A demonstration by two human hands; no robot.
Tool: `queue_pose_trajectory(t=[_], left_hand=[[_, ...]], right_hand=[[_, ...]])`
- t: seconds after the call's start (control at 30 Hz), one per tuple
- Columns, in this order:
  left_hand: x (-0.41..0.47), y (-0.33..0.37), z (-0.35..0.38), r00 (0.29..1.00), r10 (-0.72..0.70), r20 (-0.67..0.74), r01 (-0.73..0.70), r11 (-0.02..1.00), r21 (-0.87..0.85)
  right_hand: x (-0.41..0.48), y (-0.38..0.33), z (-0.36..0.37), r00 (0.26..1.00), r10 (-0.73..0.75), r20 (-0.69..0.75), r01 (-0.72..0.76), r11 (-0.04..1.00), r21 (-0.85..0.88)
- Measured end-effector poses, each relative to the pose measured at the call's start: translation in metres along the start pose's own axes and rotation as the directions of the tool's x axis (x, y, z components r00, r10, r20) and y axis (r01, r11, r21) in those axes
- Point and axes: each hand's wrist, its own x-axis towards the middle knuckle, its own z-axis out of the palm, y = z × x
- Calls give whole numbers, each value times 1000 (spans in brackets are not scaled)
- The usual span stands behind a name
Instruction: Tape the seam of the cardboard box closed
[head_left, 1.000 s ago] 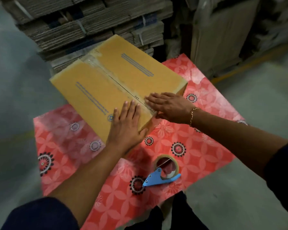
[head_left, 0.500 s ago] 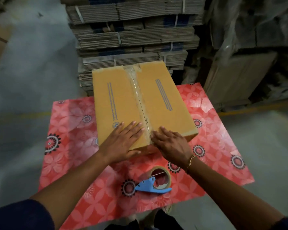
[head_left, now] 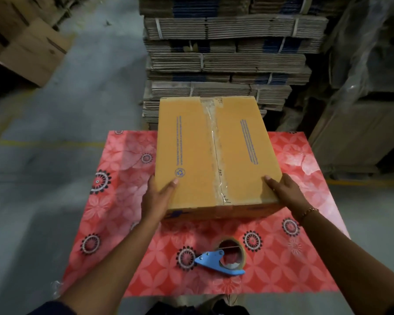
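Observation:
A yellow-brown cardboard box stands closed on a red flowered table cover. A strip of clear tape runs along its centre seam from the far edge to the near edge. My left hand grips the box's near left corner, thumb on top. At the near right corner my right hand holds the box the same way. A tape roll in a blue dispenser lies on the cover in front of the box, untouched.
Tied bundles of flattened cardboard are stacked just behind the table. Brown cartons sit on the grey floor at the far left. Plastic-wrapped stacks stand at the right.
Both hands left the seam at the near edge and moved apart to the box's near corners. The box has turned so its seam points straight away from me.

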Motion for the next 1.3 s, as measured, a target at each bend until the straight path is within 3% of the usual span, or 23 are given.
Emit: queue_pose_trajectory(t=[0.37,0.6,0.7,0.77,0.83,0.9,1.0,1.13,1.3], left_hand=[[35,-33,-123,989,70,-133,-70,998,6],[50,-43,-140,997,40,-71,-30,990,136],[32,-37,-128,934,268,-238,-150,895,420],[-1,-31,-111,800,532,-277,-352,790,502],[-41,-25,-88,717,675,-173,-549,701,456],[-70,-25,-63,716,698,3,-656,672,345],[-89,-30,-32,737,619,272,-675,698,239],[-92,-37,-7,737,451,504,-599,782,175],[-93,-35,-3,702,399,590,-587,794,161]], right_hand=[[-29,-29,117,985,-117,130,106,991,85],[-33,-28,130,979,-95,179,97,995,-1],[-55,-18,106,986,-93,140,109,988,-113],[-76,6,84,998,-64,10,65,984,-166],[-100,43,68,993,63,-101,-75,990,-117],[-123,79,66,959,255,-126,-262,964,-50],[-149,122,83,888,460,-7,-458,882,-109],[-151,150,115,870,492,-3,-492,870,-25],[-151,143,130,864,504,-12,-488,842,229]])
